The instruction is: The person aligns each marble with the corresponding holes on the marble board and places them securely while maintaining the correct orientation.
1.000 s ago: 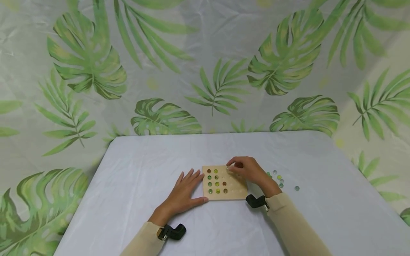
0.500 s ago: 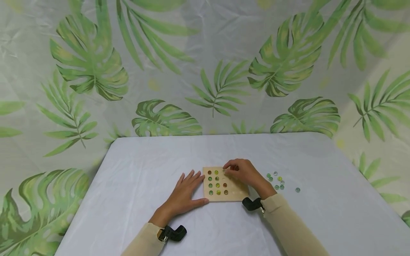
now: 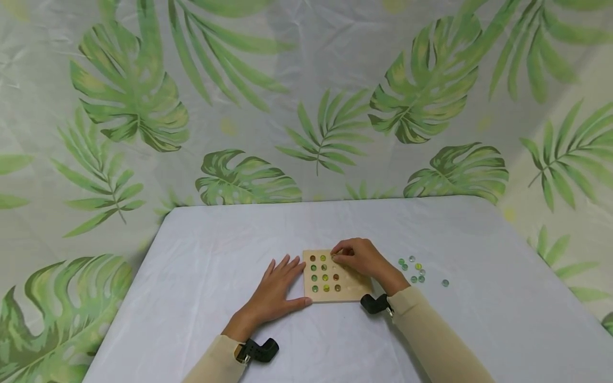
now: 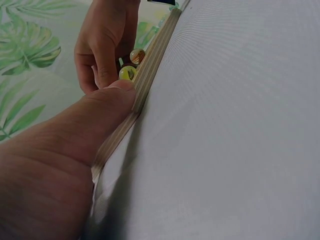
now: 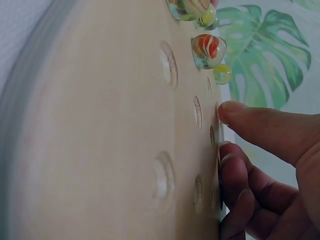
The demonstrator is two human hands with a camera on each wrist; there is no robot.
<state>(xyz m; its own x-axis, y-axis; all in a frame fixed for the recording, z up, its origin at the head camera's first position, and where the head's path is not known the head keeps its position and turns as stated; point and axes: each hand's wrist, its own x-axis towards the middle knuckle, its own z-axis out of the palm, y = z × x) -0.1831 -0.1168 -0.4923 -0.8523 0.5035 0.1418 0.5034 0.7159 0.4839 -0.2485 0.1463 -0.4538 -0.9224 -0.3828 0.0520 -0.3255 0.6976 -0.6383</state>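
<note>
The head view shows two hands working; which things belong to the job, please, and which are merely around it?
Part of the job:
left hand
right hand
holed wooden board
glass marbles in its holes
loose marbles to its right, probably

Merely around it:
white tablecloth
leaf-print backdrop
black wrist cameras

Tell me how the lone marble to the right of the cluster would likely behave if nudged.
The lone marble would probably roll easily: it looks round and lies loose on the cloth, off the board. It may be slippery to pinch, as it looks like smooth glass.
</note>
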